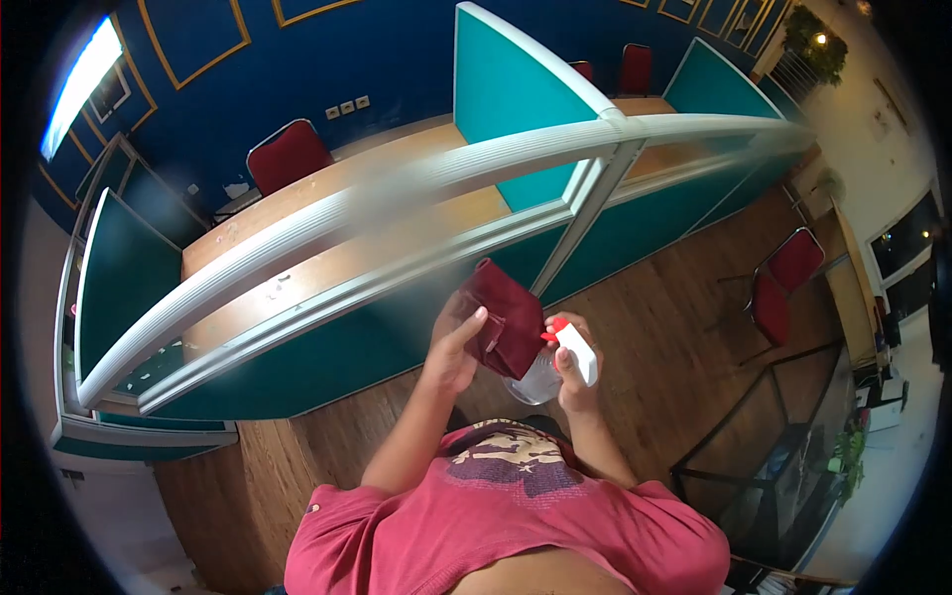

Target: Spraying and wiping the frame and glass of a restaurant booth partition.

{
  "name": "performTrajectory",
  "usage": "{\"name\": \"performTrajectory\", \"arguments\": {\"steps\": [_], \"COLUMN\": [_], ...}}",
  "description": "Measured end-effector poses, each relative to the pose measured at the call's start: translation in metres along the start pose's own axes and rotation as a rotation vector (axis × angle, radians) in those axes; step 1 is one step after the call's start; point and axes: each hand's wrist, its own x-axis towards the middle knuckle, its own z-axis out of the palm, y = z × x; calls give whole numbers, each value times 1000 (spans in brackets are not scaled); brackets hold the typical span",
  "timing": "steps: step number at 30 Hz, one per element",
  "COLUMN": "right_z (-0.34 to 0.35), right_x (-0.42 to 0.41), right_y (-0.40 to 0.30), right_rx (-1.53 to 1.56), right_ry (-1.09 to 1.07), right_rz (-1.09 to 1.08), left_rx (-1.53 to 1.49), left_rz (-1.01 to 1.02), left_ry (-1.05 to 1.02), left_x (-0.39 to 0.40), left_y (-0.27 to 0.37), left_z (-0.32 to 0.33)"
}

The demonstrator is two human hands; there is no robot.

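A folded dark red cloth (509, 320) lies in my left hand (455, 346), with the thumb pressed on its face. Close at its right, my right hand (580, 372) grips a spray bottle by its white and red trigger head (577, 353). The bottle's clear body (534, 383) hangs below the cloth, which hides part of it. Both hands are in front of my chest, and the red nozzle points at the cloth's right edge.
Ahead stands a teal office partition (342, 357) with a curved white top rail (297, 227). Behind it are a wooden desk (245, 297) and a red chair (288, 158). At the right are another red chair (773, 297) and a black-framed glass table (766, 476).
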Motion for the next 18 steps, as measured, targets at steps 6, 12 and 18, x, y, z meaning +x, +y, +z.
{"name": "performTrajectory", "arguments": {"steps": [6,12,18], "right_z": [-80,-163,-233], "right_x": [14,-7,-36], "right_y": [-17,-10,-12], "right_rx": [-175,196,233], "right_ry": [-233,-399,-360], "right_rz": [-77,81,189], "left_rx": [89,264,176], "left_rz": [-88,-210,-367], "left_ry": [-91,-318,-384], "left_x": [0,2,1], "left_y": [-43,-96,-163], "left_z": [30,77,101]}}
